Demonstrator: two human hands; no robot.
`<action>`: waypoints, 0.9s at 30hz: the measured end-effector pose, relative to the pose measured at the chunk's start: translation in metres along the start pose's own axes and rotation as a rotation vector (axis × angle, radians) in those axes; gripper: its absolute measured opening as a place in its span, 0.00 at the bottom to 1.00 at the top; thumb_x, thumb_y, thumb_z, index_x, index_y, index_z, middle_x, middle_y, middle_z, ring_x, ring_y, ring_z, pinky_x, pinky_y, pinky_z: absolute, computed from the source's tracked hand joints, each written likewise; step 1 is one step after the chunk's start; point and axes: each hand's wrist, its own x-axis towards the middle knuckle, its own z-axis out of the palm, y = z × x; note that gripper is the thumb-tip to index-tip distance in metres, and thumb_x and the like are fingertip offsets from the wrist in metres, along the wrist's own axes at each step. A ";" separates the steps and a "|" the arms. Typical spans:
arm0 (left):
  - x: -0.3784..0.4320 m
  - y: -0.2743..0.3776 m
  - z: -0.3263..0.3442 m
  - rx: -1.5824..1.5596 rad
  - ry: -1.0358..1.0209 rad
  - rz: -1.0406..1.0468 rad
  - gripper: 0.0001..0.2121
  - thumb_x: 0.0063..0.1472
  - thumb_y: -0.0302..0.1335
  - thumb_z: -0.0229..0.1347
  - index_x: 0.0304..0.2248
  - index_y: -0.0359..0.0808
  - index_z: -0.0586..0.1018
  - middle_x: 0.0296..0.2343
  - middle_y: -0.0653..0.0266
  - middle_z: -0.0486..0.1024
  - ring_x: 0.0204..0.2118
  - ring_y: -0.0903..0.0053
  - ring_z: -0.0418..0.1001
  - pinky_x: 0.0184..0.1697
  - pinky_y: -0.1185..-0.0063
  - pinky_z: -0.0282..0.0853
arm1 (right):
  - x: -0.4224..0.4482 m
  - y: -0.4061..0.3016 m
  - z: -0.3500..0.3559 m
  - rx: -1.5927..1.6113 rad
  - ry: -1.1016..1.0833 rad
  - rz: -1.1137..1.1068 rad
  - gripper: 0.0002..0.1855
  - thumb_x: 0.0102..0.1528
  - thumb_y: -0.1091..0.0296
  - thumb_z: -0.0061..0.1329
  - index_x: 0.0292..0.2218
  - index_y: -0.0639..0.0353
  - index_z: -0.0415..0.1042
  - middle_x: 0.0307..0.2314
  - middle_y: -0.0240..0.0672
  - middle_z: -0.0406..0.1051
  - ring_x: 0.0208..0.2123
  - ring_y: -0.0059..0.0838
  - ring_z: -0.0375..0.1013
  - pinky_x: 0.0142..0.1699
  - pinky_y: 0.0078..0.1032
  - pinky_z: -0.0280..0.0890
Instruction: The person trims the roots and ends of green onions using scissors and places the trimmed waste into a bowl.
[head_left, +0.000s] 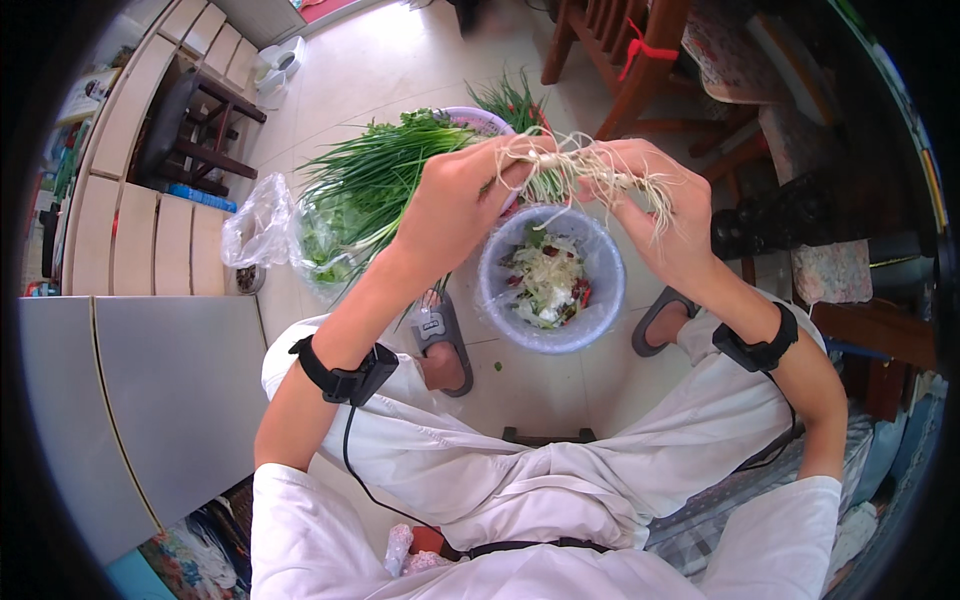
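My left hand (461, 199) grips a bunch of scallions (396, 206); their green leaves trail out on its left side. Pale, stringy scallion roots (555, 159) stick out between my two hands. The fingers of my right hand (671, 202) are closed around the root ends, with loose root strands hanging over them. Just below the hands, a round waste bin (613, 307) with a clear plastic liner stands on the floor. Inside it lie pale trimmings (551, 274), green scraps and dark red bits. My fingertips are partly hidden behind the roots.
A purple basket (491, 120) holds more greens behind my left hand. Further scallions (514, 101) lie beyond it. Left are a bag of leafy greens (326, 240) and a crumpled plastic bag (259, 221). A wooden chair (637, 82) stands at the upper right, a dark stool (199, 127) at left.
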 end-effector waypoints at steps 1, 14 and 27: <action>0.001 -0.004 -0.003 0.032 0.048 0.043 0.09 0.64 0.21 0.56 0.43 0.33 0.81 0.36 0.56 0.82 0.33 0.63 0.81 0.37 0.75 0.75 | -0.001 0.001 0.001 0.045 0.007 0.013 0.11 0.52 0.81 0.59 0.39 0.67 0.77 0.36 0.42 0.78 0.37 0.34 0.80 0.42 0.26 0.73; 0.024 -0.025 -0.085 0.077 0.623 0.041 0.09 0.66 0.20 0.54 0.44 0.27 0.80 0.37 0.59 0.83 0.38 0.76 0.80 0.44 0.79 0.73 | 0.000 0.008 0.013 -0.407 -0.377 -0.493 0.25 0.49 0.79 0.54 0.51 0.66 0.74 0.44 0.45 0.76 0.40 0.38 0.80 0.43 0.29 0.77; 0.008 -0.032 -0.109 0.193 0.859 0.009 0.05 0.64 0.20 0.57 0.36 0.27 0.81 0.28 0.53 0.80 0.30 0.70 0.78 0.38 0.75 0.70 | 0.044 0.055 0.178 -0.452 -0.435 -0.605 0.23 0.48 0.77 0.51 0.48 0.66 0.72 0.35 0.36 0.68 0.34 0.31 0.76 0.38 0.26 0.73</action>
